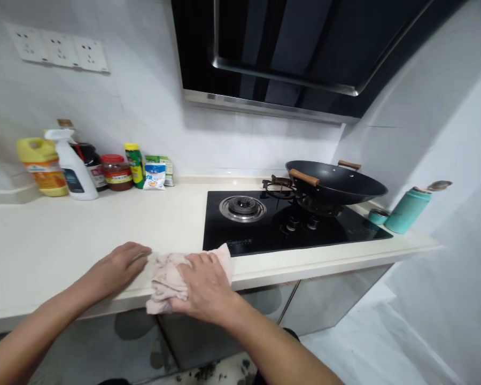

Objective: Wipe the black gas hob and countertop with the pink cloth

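Observation:
My right hand (206,283) is pressed around a crumpled, pale pink cloth (168,278) at the counter's front edge. The cloth lies partly on the white countertop, hangs over its edge and reaches the near left corner of the black gas hob (240,230). Just left of the cloth, my left hand (122,266) rests low over the counter with its fingers curled. A thin greyish edge shows at those fingers; what it belongs to is hidden. On the hob's left burner (242,208) the pan support is off, while a black wok (336,182) with wooden handles sits on the right.
Along the back wall stand a yellow jug (44,166), a white spray bottle (75,168), a red-lidded jar (116,172), a green-yellow container (134,166) and a small packet (155,176). A teal utensil holder (409,211) leans at the right. The range hood (264,96) hangs overhead.

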The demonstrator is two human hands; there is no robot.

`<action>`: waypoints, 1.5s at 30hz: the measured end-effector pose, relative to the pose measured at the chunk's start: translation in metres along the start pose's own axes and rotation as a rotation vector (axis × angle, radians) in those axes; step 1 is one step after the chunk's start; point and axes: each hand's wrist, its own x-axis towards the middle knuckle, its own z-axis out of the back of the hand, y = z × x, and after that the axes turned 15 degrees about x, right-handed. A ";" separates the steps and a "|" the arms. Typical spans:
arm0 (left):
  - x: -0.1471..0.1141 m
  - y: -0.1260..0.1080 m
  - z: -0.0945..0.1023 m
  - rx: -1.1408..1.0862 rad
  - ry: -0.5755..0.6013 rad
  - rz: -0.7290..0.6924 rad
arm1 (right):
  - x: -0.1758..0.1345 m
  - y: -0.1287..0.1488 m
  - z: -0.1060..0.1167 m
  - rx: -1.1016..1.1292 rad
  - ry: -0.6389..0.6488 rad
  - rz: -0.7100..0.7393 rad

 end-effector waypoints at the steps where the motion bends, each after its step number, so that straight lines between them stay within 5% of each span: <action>1: -0.013 0.010 -0.004 0.027 -0.024 0.041 | -0.008 -0.007 0.005 0.022 -0.012 0.008; 4: -0.044 0.036 -0.014 0.076 -0.092 0.158 | -0.043 -0.038 0.028 0.048 -0.077 -0.034; 7: -0.059 0.049 -0.019 0.050 -0.158 0.277 | -0.095 -0.087 0.064 -0.067 -0.291 -0.181; 12: -0.066 0.028 -0.009 0.031 -0.187 0.430 | -0.179 -0.171 0.141 -0.443 -0.339 -0.674; 16: -0.069 0.010 -0.003 0.052 -0.261 0.487 | -0.196 -0.186 0.168 -0.594 -0.312 -0.895; 22: -0.072 0.007 -0.004 0.020 -0.295 0.505 | -0.130 -0.113 0.106 -0.597 -0.200 -0.695; 29: -0.074 0.007 0.000 -0.033 -0.255 0.478 | -0.026 0.000 0.002 -0.199 -0.083 -0.278; 34: -0.075 0.013 -0.003 -0.007 -0.284 0.475 | 0.020 0.047 -0.041 0.166 -0.029 -0.070; 40: -0.076 0.017 -0.010 -0.005 -0.324 0.464 | 0.048 0.028 -0.025 0.995 -0.277 -0.333; 42: -0.078 0.018 -0.011 -0.018 -0.319 0.463 | 0.042 -0.004 -0.004 0.962 -0.378 -0.375; 45: -0.079 0.023 -0.013 -0.022 -0.304 0.467 | 0.013 -0.066 0.031 0.714 -0.336 -0.373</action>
